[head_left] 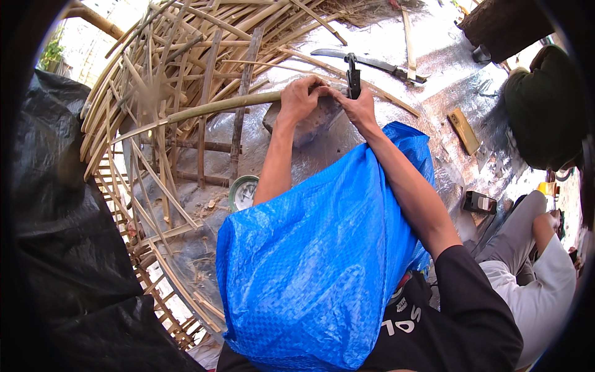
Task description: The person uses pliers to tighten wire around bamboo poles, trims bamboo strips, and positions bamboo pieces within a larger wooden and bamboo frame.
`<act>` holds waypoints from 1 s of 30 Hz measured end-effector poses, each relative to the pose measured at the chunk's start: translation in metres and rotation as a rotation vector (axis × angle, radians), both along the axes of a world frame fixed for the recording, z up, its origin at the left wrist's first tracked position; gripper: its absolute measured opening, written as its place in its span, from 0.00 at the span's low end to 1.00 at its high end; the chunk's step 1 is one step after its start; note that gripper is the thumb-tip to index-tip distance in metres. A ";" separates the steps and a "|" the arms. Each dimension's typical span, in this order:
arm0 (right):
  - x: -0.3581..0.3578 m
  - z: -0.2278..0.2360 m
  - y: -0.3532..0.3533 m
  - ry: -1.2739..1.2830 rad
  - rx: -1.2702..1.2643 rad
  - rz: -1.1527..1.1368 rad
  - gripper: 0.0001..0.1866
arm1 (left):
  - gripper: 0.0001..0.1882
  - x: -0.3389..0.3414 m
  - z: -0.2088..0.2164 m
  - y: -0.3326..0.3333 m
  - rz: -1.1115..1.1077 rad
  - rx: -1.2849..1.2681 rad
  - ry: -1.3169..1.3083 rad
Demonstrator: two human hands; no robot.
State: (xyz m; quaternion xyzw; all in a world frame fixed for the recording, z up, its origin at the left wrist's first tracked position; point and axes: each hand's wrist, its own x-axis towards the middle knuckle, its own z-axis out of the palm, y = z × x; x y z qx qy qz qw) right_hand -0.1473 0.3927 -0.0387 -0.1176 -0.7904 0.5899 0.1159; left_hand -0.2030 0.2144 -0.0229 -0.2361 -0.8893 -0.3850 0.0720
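A long bamboo strip (217, 108) runs from the far left to my two hands. My left hand (299, 99) is closed around its right-hand end. Close beside it, my right hand (358, 106) grips a short black tool (352, 77) that stands upright; its exact kind is unclear. The fingertips of both hands nearly meet at the strip's end. Beneath them sits a grey stone-like block (316, 123). A blue woven tarp (310, 266) covers my lap.
Many bamboo strips (242, 25) are piled far left. A curved-bladed knife (372, 62) lies beyond my hands. A phone (463, 131), a black box (480, 203) and a person in a white shirt (527, 285) are to the right. A bowl (243, 192) sits by my left forearm.
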 end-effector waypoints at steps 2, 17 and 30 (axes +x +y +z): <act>0.000 -0.001 0.000 0.021 0.020 -0.006 0.31 | 0.10 0.000 -0.002 0.001 0.006 0.034 -0.038; -0.002 -0.010 0.003 0.098 0.048 -0.016 0.29 | 0.11 0.007 0.006 0.008 0.032 0.183 -0.206; -0.006 -0.011 0.006 0.103 0.052 0.008 0.28 | 0.05 0.002 -0.008 0.009 0.019 0.311 -0.079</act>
